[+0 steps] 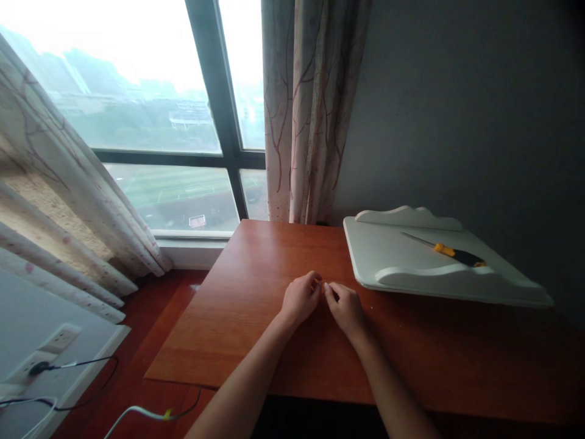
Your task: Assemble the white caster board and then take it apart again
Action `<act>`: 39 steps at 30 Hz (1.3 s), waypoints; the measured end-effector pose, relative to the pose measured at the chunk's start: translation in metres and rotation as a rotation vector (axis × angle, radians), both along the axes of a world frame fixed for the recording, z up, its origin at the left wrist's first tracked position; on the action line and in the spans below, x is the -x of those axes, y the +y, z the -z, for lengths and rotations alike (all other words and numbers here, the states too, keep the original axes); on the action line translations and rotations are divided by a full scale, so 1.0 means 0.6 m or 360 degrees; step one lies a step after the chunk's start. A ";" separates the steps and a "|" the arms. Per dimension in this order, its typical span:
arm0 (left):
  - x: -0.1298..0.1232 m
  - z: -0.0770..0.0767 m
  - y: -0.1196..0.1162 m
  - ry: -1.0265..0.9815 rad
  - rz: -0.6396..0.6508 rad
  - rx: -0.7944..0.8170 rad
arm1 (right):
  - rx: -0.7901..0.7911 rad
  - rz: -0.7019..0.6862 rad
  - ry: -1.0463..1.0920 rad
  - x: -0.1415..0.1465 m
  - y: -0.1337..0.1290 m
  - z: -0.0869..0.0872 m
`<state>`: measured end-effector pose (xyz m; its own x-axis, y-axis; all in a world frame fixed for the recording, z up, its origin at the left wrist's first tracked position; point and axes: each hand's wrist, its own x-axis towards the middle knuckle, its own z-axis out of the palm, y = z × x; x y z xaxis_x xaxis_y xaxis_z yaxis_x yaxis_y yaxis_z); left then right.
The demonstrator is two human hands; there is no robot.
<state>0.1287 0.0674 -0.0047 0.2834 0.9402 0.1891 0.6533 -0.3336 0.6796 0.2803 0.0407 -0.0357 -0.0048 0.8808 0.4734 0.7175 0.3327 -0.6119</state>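
Both of my hands are close together above the middle of the brown wooden table [219, 305]. My left hand [301, 297] has its fingers curled in, with thumb and fingertips pinched. My right hand [343, 306] faces it, thumb and forefinger also pressed together, the fingertips a small gap from the left ones. Whatever sits between the fingertips is too small to make out. Right of my hands lies a screwdriver [443, 249] with a yellow and black handle, on a white board with wavy raised edges [379, 244].
A tiny pale speck [371, 308] lies on the table right of my right hand. Behind the table hang patterned curtains [315, 110] beside a window. At lower left, a wall socket [59, 341] has a black plug, and cables [137, 411] run along the floor.
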 end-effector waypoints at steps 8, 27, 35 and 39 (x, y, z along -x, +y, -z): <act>-0.001 -0.004 -0.001 0.0006 -0.0004 0.0012 | -0.0016 0.0004 -0.0073 -0.002 0.002 0.005; 0.000 -0.007 -0.002 0.0028 0.0012 0.0032 | 0.0003 0.0009 -0.0119 -0.002 0.000 0.000; 0.000 -0.004 -0.002 0.0029 0.0013 0.0033 | 0.0007 0.0013 -0.0127 -0.002 0.001 0.002; 0.000 -0.005 -0.001 0.0031 0.0010 0.0036 | 0.0009 0.0014 -0.0133 -0.002 0.001 0.002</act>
